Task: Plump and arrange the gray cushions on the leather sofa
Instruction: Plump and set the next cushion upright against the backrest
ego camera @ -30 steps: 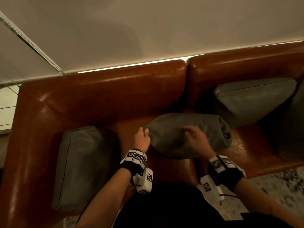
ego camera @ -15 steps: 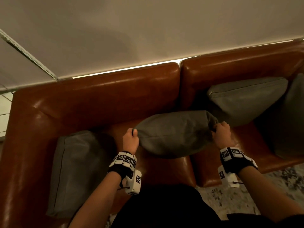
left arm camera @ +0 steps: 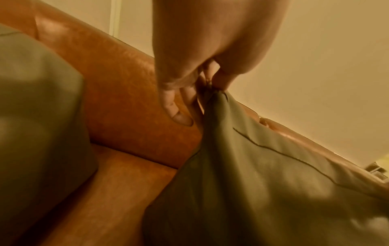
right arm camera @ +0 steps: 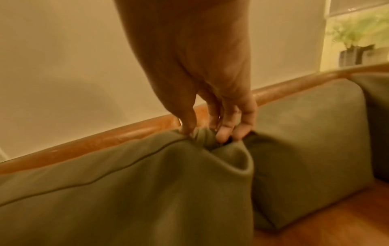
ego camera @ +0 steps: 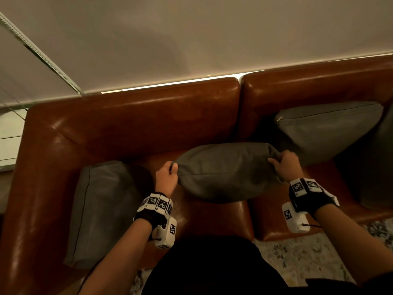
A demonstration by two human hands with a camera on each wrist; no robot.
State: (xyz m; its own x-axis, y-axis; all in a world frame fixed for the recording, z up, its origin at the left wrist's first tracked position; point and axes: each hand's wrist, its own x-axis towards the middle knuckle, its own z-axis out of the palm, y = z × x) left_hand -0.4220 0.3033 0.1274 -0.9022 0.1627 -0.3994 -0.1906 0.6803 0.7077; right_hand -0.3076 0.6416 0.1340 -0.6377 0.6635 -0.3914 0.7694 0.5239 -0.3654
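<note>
A gray cushion [ego camera: 225, 171] hangs over the seat of the brown leather sofa [ego camera: 131, 124], stretched between both hands. My left hand [ego camera: 168, 175] pinches its left corner [left arm camera: 214, 96] between thumb and fingers. My right hand [ego camera: 284, 167] grips the bunched right corner [right arm camera: 202, 134]. A second gray cushion [ego camera: 100, 211] leans against the left armrest. A third gray cushion [ego camera: 325, 128] leans on the backrest at the right, just behind the held one [right arm camera: 305, 141].
A further gray cushion [ego camera: 374, 167] stands at the far right edge. A pale blind [ego camera: 191, 39] hangs behind the sofa, with its bead cord [ego camera: 42, 56] at the left. Patterned carpet [ego camera: 297, 262] lies in front of the sofa.
My right hand left the cushion's top face and took hold of its right corner. The cushion now hangs stretched between both hands, slightly higher. My left hand kept its grip.
</note>
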